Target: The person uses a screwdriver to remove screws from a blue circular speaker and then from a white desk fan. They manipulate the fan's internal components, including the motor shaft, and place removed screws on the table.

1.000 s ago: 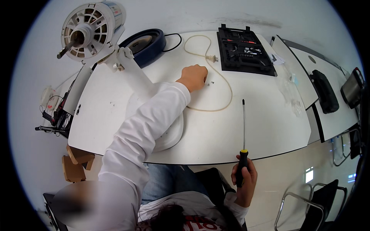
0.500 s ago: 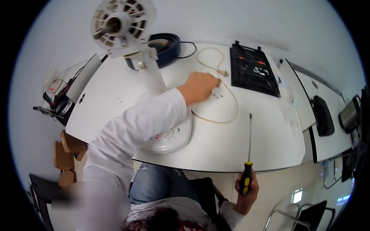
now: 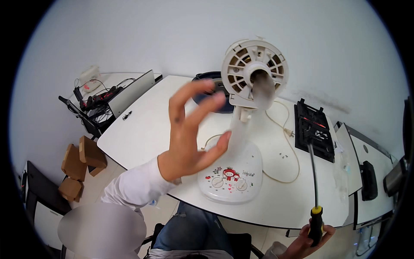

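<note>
My left hand [image 3: 185, 138] is raised over the table, fingers spread and curved, with nothing visible in it. It is nearest to a white electric fan without its blades and guard. The fan's round slotted motor head [image 3: 239, 64] stands on a pale neck above a white base [image 3: 233, 194] with two dials and a red cartoon print. A grey blur covers the head's centre, hiding its shaft. At the table's front right edge, my right hand [image 3: 300, 247] holds a screwdriver [image 3: 316, 225] by its black and yellow handle, the long shaft pointing up and away.
Small screws [image 3: 283, 156] lie inside a loop of cream power cord [image 3: 298, 166]. A black tool case [image 3: 330, 151] is open at the far right. Behind the fan sits a dark blue round object [image 3: 224, 107]. Cardboard boxes [image 3: 91, 153] stand left of the table.
My left hand has drawn back from the screws toward the left and lifted, its fingers now spread. The view has shifted, placing the fan further right. The screwdriver stays in my right hand.
</note>
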The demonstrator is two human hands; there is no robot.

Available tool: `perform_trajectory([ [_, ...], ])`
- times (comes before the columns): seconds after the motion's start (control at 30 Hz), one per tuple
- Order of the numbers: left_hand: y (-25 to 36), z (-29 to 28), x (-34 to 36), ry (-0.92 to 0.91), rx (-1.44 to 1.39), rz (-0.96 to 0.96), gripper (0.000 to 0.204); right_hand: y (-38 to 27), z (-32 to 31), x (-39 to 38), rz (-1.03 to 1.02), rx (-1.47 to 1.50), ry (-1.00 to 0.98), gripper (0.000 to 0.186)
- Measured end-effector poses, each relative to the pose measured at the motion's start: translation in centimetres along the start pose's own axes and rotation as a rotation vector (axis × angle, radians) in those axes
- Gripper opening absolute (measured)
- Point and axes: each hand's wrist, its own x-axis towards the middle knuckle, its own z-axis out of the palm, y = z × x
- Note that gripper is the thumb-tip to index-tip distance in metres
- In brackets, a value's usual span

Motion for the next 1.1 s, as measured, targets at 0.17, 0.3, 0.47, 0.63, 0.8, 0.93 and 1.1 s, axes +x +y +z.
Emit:
perform_trajectory([
  [0.17, -3.6, 2.1, 2.4, -0.013, -0.122, -0.208, 0.095, -3.9, 5.4, 1.4, -0.377, -0.103, -0.019, 0.056],
  [0.3, -5.6, 4.4, 3.4, -0.052, -0.36, -0.246, 0.114, -5.0, 9.6, 1.3, -0.547, -0.019, -0.014, 0.045],
  [0.47, -6.3, 6.0, 2.6, -0.132, -0.6, -0.319, 0.11, -6.1, 12.3, 1.5, -0.752, -0.091, 0.122, 0.038],
  [0.63, -6.3, 7.1, 2.0, -0.107, -0.674, -0.313, 0.102, -5.5, 13.5, 1.1, -0.772, -0.069, 0.135, 0.04],
  [0.8, -6.1, 7.0, 1.4, -0.091, -0.605, -0.248, 0.096, -4.9, 14.7, 1.7, -0.87, 0.003, -0.006, 0.032],
  [0.93, -5.9, 7.0, 1.4, -0.08, -0.64, -0.263, 0.093, -4.8, 14.7, 1.1, -0.736, -0.23, 0.028, 0.042],
  [1.1, -5.6, 7.0, 1.5, -0.07, -0.642, -0.261, 0.092, -5.2, 14.5, 0.5, -0.659, -0.254, -0.031, 0.038],
])
